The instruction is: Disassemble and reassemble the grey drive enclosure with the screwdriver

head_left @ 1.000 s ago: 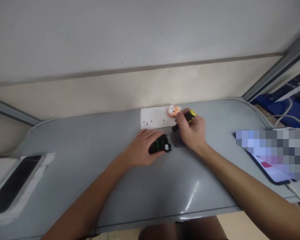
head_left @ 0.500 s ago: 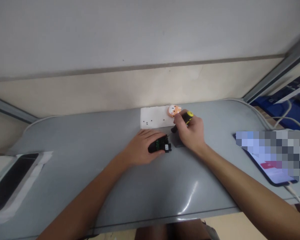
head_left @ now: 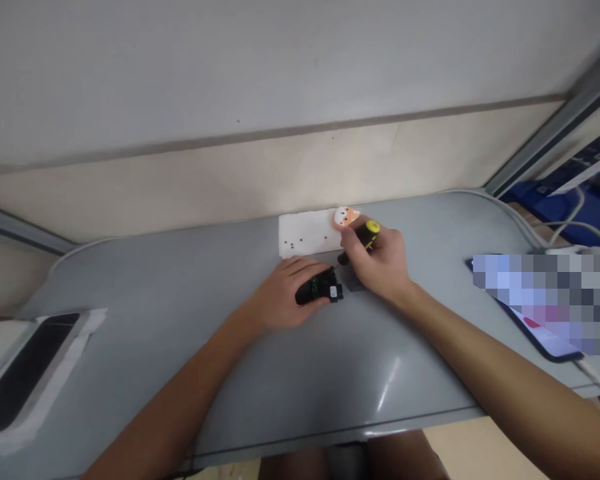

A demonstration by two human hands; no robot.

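Observation:
My left hand (head_left: 286,292) is closed around a small black electronic device (head_left: 325,287) lying on the grey table. A green circuit board and a white label show on the device. In my right hand (head_left: 380,257) is a screwdriver (head_left: 364,237) with a black handle and a yellow end cap. It leans down to the left, its thin shaft meeting the device's upper right corner. The exact contact of the tip is too small to make out. Under my right hand, partly hidden, lies a dark grey flat piece (head_left: 353,280).
Behind my hands lies a white sheet (head_left: 310,225) with several tiny dark screws and an orange-and-white animal-face item (head_left: 345,217). A phone with a cable (head_left: 555,350) is at the right. At the left is a dark flat device (head_left: 30,367). A partition wall (head_left: 230,180) closes the back.
The screwdriver's handle and my right hand have shifted slightly left. My left hand keeps the device in about the same place. The camera view has tilted a little.

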